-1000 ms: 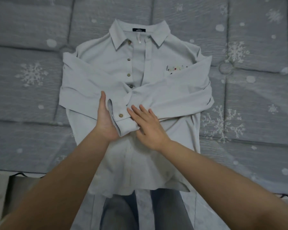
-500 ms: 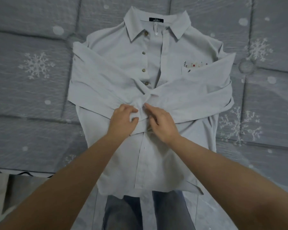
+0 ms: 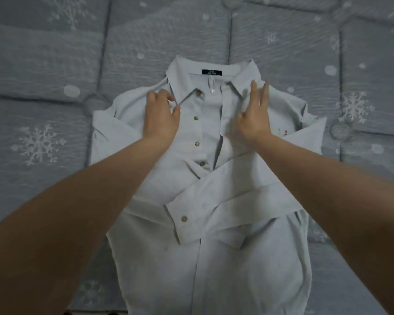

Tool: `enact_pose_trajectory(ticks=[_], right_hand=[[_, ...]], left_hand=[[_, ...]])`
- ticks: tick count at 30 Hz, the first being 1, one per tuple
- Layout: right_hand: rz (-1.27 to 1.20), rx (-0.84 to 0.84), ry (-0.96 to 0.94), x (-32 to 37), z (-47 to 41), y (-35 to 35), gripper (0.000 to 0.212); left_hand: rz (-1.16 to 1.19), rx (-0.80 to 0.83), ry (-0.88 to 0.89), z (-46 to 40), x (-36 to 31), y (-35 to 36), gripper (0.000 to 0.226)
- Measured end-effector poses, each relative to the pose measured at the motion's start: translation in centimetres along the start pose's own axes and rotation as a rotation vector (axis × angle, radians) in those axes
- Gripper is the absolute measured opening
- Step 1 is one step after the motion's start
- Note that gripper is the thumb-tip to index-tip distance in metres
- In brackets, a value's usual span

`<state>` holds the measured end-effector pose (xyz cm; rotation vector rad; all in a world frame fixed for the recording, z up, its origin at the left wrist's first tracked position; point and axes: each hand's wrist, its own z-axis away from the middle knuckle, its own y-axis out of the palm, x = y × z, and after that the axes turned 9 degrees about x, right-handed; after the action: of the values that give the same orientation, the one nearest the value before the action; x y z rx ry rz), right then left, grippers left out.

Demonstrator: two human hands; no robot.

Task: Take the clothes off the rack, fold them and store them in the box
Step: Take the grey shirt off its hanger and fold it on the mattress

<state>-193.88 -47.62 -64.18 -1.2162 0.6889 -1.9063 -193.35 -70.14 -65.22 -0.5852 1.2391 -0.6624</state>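
Your left hand [image 3: 162, 114] was up at the shirt [image 3: 225, 258], its fingers curled and pinching the cloth right at the tip of the collar [image 3: 184, 87] on that side. Your right hand [image 3: 254, 117] was well apart from it across the button placket, fingers straight and spread, the palm pressing flat on the chest panel just below the other collar wing. The shirt lay face up beneath both hands, collar on the far side of them and hem trailing back toward you under your forearms. Between your hands ran the row of buttons [image 3: 197, 144], with the black neck label [image 3: 212, 72] just beyond your fingertips. Nearer to you than either hand, the two sleeves were folded across the front and crossed over each other, the upper cuff [image 3: 184, 223] with its single button lying between your forearms. A little embroidery [image 3: 283, 132] peeked out just to the outer side of your right wrist, half covered by the folded sleeve. Everything rested on a grey quilted mattress [image 3: 43, 87] printed with white snowflakes and dots, which stretched out past your hands on every side and filled the view. I could not tell anything of the room beyond that surface.
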Motion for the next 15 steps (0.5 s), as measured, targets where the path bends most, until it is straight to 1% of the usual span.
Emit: enact_pose_trajectory(ticks=[2,4,6,8,9,11,13,14,15], right_hand=[[-0.007,-0.024,0.054,0.2,-2.6,-0.8,0.074],[-0.044,-0.025,0.100,-0.1,-4.9,-1.2,0.073],[-0.044,0.006,0.176,-0.4,-6.3,-1.6,0.076],[-0.037,0.065,0.269,-0.3,-7.7,-1.7,0.081],[-0.044,0.086,0.314,-0.4,-8.2,-2.0,0.085],[-0.057,0.073,0.313,0.0,-9.1,-2.4,0.091],[-0.096,0.018,0.288,-0.1,-9.6,-3.2,0.092],[-0.141,0.005,0.283,0.0,-9.5,-3.6,0.087],[-0.175,-0.002,0.283,0.1,-9.2,-4.0,0.076]], left_hand=[[0.041,-0.034,-0.091,-3.1,0.4,-0.8,0.026],[0.075,-0.031,-0.172,-5.7,0.9,-1.6,0.035],[0.127,0.024,-0.194,-7.4,1.2,-1.9,0.045],[0.128,0.112,-0.183,-8.6,1.3,-2.0,0.051],[0.167,0.155,-0.183,-9.3,1.2,-1.6,0.053],[0.241,0.201,-0.208,-10.0,1.4,-1.8,0.057],[0.291,0.231,-0.234,-10.5,1.5,-1.6,0.059],[0.312,0.262,-0.239,-10.4,1.3,-1.6,0.059],[0.326,0.290,-0.217,-10.5,1.2,-1.6,0.054]])
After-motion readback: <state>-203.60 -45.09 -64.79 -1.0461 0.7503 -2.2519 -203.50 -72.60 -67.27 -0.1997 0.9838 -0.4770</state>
